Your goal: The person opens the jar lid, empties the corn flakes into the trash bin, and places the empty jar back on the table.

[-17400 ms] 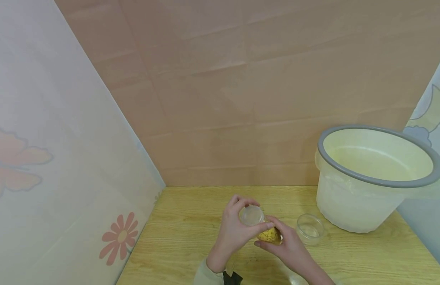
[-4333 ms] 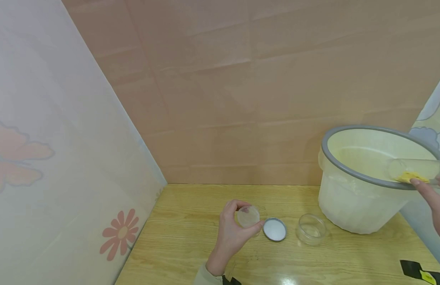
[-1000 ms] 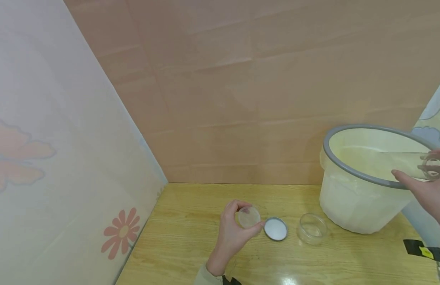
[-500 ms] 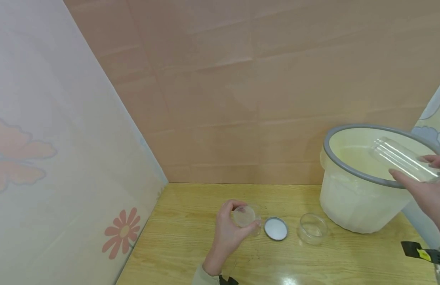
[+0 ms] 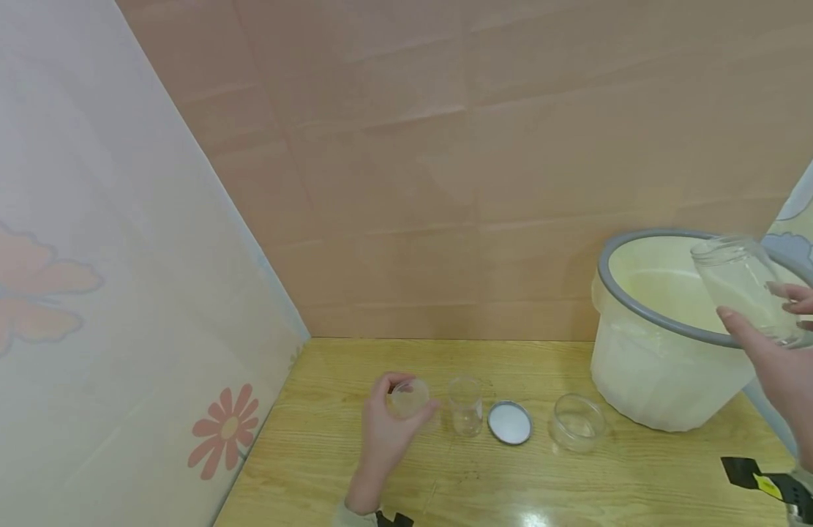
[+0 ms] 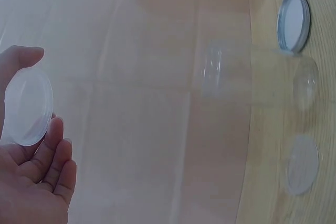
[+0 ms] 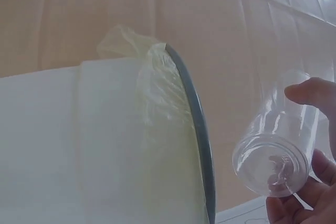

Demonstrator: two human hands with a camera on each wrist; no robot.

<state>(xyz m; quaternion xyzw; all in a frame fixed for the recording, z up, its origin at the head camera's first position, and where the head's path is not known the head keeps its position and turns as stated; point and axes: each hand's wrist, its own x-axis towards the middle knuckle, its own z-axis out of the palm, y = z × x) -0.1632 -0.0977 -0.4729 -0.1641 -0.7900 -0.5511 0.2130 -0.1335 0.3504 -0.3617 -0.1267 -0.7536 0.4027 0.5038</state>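
Note:
My left hand holds a translucent plastic lid by its edge, thumb on one side and fingertips on the other. Just right of it, a clear jar stands uncovered on the table. A second translucent disc lies near that jar's base in the left wrist view. My right hand grips another clear jar, tilted with its mouth up, over the near right side of the rubbish bin. No yellow contents show in this jar. The bin's inside bottom is hidden.
A metal-rimmed lid lies white side up on the wooden table. Beside it sits a shallow clear glass dish. The bin has a grey rim and a thin yellowish bag. Fabric walls stand behind and at the sides.
The right hand's jar, earlier tipped into the bin with yellow pieces inside, is now bare and turned mouth up. My left hand has moved left from the standing jar with the plastic lid.

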